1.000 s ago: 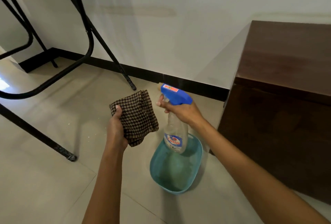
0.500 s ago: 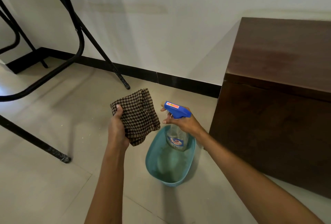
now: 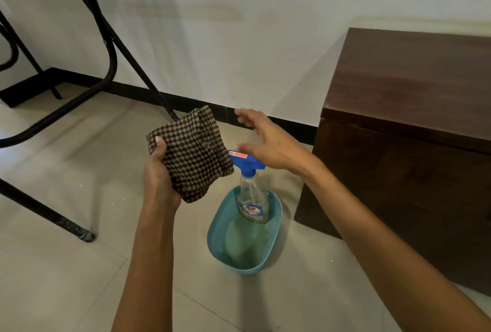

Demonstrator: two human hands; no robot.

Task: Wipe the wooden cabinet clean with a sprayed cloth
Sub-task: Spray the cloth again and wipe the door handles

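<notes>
My left hand (image 3: 159, 180) grips a folded brown checked cloth (image 3: 194, 151) at chest height over the floor. A clear spray bottle (image 3: 252, 198) with a blue trigger head stands upright in a teal basin (image 3: 220, 238) on the floor. My right hand (image 3: 268, 140) hovers just above the bottle's head, fingers spread, holding nothing. The dark wooden cabinet (image 3: 403, 108) stands at the right against the white wall, its top and front bare.
Black metal table legs (image 3: 106, 47) slant across the left, one foot resting on the tiled floor at the lower left. A black skirting board (image 3: 186, 101) runs along the wall's base. The basin sits close to the cabinet's left corner.
My right hand lowered the spray bottle into the basin, let go of it and lifted off with fingers apart. The left hand kept hold of the cloth.
</notes>
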